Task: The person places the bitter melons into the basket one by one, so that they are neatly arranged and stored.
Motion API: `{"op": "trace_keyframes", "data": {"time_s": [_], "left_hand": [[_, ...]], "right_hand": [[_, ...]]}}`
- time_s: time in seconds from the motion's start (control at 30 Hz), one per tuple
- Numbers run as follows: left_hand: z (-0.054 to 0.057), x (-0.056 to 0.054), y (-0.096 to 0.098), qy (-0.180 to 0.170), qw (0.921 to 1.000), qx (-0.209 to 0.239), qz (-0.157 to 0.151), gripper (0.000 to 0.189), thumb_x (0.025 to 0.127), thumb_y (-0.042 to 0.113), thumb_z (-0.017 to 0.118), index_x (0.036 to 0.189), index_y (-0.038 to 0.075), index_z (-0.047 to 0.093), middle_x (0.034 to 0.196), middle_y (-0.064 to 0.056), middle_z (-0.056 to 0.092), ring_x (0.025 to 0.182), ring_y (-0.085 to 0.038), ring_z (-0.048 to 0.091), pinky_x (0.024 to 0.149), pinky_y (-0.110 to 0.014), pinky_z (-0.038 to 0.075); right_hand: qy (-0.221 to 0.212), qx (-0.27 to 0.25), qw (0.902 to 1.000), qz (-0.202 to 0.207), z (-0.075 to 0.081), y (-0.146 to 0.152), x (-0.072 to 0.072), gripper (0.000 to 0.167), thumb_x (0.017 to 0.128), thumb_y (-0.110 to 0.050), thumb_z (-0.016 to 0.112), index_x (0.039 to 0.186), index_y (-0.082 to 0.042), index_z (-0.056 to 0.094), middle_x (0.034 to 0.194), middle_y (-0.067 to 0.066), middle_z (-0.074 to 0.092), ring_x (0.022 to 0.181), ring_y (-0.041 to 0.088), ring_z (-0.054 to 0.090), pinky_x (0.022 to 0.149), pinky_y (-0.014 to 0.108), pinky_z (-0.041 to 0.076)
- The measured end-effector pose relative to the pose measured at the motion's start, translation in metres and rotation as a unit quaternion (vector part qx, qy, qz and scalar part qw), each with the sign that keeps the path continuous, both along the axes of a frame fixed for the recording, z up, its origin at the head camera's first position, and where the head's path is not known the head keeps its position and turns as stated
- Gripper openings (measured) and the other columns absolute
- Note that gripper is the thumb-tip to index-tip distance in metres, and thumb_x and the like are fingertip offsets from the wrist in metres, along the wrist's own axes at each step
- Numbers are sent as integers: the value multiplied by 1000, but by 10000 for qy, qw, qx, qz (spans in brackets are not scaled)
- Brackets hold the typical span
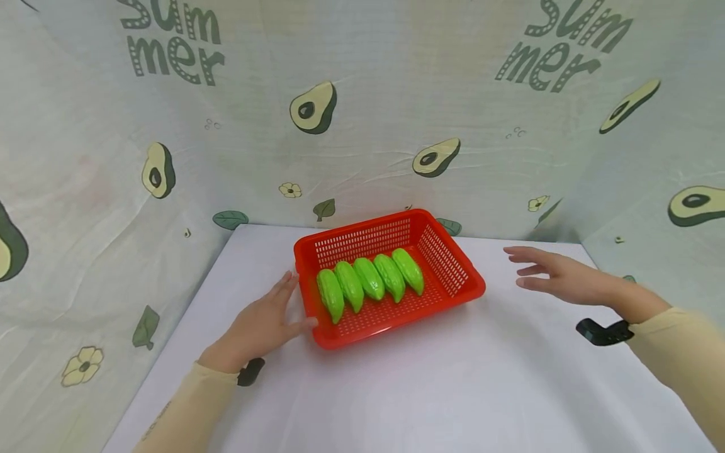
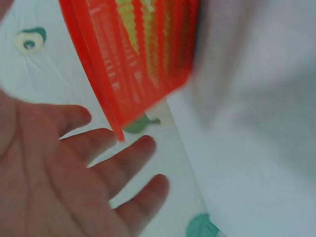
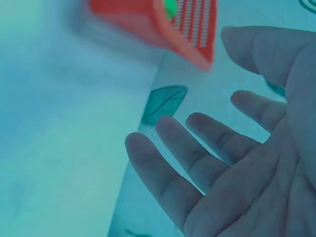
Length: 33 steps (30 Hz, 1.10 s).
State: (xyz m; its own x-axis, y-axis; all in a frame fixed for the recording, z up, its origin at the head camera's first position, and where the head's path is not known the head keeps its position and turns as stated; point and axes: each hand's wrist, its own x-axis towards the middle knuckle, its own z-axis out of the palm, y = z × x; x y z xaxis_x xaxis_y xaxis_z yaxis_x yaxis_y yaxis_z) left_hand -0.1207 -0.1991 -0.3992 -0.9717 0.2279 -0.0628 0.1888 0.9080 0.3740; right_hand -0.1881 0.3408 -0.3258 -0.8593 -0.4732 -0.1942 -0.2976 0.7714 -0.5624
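A red plastic basket with slotted walls stands on the white table, turned at a slight angle. Several bright green, bumpy bitter melons lie side by side in its left and middle part. At the basket's left side is my left hand, its fingers spread and fairly straight, fingertips right at the rim. In the left wrist view the palm faces the basket wall with nothing in the grasp. My right hand hovers to the right of the basket, apart from it, fingers extended and holding nothing.
White cloth covers the table. Behind it and at both sides hangs a pale curtain printed with avocados, leaves, flowers and lettering. A black strap piece sits at the right wrist, another black piece at the left.
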Motion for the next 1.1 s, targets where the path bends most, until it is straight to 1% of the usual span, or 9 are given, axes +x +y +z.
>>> {"op": "trace_keyframes", "data": {"time_s": [0.1,0.2,0.3,0.47,0.67,0.73,0.83,0.97,1.1], "left_hand": [[1,-1,-20,242,9995,0,209,98,90,71,52,157,3,26,159,-21,28,141,-42,33,102,-60,40],[0,-3,-42,472,9979,-166,410,92,94,65,52,154,0,30,155,-27,32,138,-47,35,104,-63,36],[-1,-6,-62,727,9945,-571,500,91,94,63,54,151,-5,35,151,-32,35,135,-50,36,107,-64,31],[-6,-7,-87,1201,9818,-1430,348,92,89,61,63,145,-9,42,148,-37,35,136,-54,31,111,-66,20],[-13,-8,-103,1611,9633,-2124,299,96,81,61,71,145,-5,45,150,-37,31,138,-54,27,112,-67,17],[-14,-8,-106,1655,9608,-2200,336,98,80,63,72,146,-4,45,151,-36,30,138,-54,26,111,-68,17],[-14,-7,-108,1670,9605,-2189,406,102,78,66,72,147,-3,43,152,-36,29,138,-54,24,109,-71,18],[-15,-7,-110,1661,9599,-2205,488,105,76,69,71,148,-2,42,152,-35,28,138,-54,24,108,-73,19],[-18,-10,-113,1650,9586,-2269,485,105,77,71,69,149,-2,42,152,-35,28,138,-54,25,108,-72,18]], "right_hand": [[144,245,9996,-96,-13,12,7,72,98,-32,65,155,-6,29,148,29,40,124,48,50,87,57,53],[396,650,9969,-199,-24,23,11,73,97,-28,68,154,-3,31,147,30,39,124,50,49,89,59,51],[737,1154,9903,-251,-34,33,9,73,94,-25,71,152,-2,34,146,31,40,127,51,44,95,63,45],[1322,1924,9721,-229,-50,53,8,75,93,-33,72,149,2,36,145,37,38,128,56,38,100,69,35],[1778,2756,9436,-447,-62,70,10,86,96,-58,56,154,-1,27,151,39,25,135,59,24,103,76,21],[1853,2991,9344,-550,-64,73,11,90,95,-65,51,156,-3,25,153,38,21,138,59,18,101,78,17],[1934,3223,9240,-703,-66,76,12,96,92,-71,49,155,-3,27,154,37,19,138,59,17,98,81,15],[1889,3375,9183,-846,-69,79,13,100,89,-76,48,153,-1,31,152,39,20,136,61,19,97,82,17],[1865,3347,9196,-873,-73,83,11,100,89,-76,48,151,0,33,150,40,22,135,61,19,97,82,16]]}}
